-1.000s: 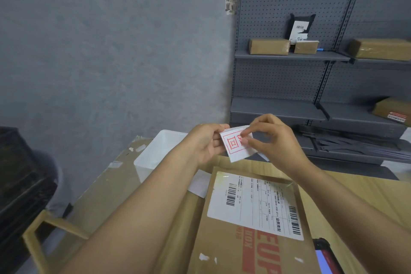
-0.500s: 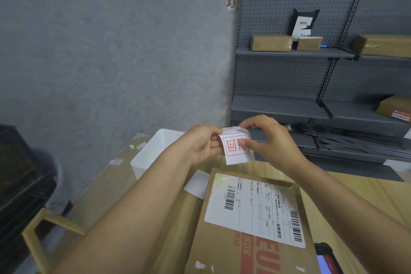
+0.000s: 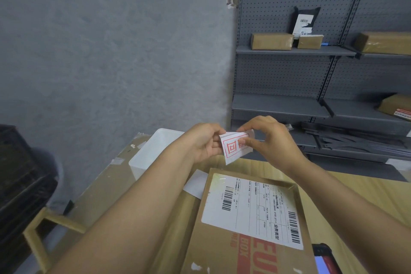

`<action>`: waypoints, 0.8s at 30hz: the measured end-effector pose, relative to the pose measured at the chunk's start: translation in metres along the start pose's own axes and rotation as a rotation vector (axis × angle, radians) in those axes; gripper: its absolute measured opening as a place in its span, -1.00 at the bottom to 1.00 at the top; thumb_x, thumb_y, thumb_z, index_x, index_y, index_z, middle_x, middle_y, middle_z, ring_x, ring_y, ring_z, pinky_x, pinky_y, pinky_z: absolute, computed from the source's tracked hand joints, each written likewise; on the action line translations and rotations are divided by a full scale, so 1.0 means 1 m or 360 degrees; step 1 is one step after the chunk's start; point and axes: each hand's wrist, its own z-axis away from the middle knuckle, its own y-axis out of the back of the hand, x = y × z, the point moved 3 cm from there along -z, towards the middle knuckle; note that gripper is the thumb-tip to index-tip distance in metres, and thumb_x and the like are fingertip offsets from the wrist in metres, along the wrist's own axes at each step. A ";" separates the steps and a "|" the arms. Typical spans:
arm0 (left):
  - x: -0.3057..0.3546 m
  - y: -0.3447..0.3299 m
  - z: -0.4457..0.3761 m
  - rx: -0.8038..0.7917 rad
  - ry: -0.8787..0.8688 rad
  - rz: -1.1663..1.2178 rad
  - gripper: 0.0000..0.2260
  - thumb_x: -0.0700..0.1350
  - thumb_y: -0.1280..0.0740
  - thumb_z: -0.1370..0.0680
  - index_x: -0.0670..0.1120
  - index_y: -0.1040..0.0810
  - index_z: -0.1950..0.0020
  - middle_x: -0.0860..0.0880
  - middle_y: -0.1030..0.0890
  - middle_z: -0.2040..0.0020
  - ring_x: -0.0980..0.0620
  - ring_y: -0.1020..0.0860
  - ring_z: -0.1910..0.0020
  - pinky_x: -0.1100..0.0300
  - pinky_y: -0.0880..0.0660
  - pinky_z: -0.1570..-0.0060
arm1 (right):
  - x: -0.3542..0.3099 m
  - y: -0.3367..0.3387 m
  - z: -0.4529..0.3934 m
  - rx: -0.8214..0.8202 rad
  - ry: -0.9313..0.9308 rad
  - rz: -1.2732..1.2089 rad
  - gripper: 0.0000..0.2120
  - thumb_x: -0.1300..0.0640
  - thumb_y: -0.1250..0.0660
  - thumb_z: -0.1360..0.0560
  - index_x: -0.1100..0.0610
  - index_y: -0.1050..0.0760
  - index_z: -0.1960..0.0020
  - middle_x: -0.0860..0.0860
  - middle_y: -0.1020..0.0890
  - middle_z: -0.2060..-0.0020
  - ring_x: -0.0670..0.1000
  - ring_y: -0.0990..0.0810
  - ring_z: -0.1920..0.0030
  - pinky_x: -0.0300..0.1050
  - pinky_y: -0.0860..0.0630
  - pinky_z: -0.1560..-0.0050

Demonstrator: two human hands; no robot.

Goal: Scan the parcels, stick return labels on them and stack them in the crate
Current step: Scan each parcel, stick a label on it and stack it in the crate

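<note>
— So where does the job stand?

— Early to middle, I'd judge. One parcel (image 3: 251, 220) lies flat on the table (image 3: 355, 187), shipping sheet face up, and no return mark is on it yet. Whether it has been scanned I cannot tell; a red handheld device (image 3: 322, 260) peeks in just right of the parcel's near end.

— And the return label?

— The return label (image 3: 235, 147) is held in the air just beyond the parcel's far edge. The left hand (image 3: 204, 144) pinches its left side, fingers curled onto it; the right hand (image 3: 266, 138) nips its upper right part between thumb and fingertips, seemingly peeling it.

— Which way does the parcel run?

— Its long axis runs from the person outward, tilted slightly left at the far end; the print reads sideways.

— What's left?

— Sticking, then stacking. A white bin (image 3: 153, 153) sits left of the parcel's far corner, perhaps the crate.
</note>
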 end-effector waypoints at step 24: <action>-0.009 -0.008 -0.015 0.0073 0.0255 0.0353 -0.84 -0.33 -0.11 -0.59 -0.30 -0.43 0.13 -0.23 -0.57 0.19 -0.12 -0.57 0.23 0.06 -0.51 0.09 | -0.006 0.002 0.009 0.0136 0.0186 0.0324 -0.74 0.08 -0.47 -0.42 0.04 -0.63 -0.10 -0.09 -0.62 -0.04 -0.01 -0.45 -0.08 -0.07 -0.45 -0.06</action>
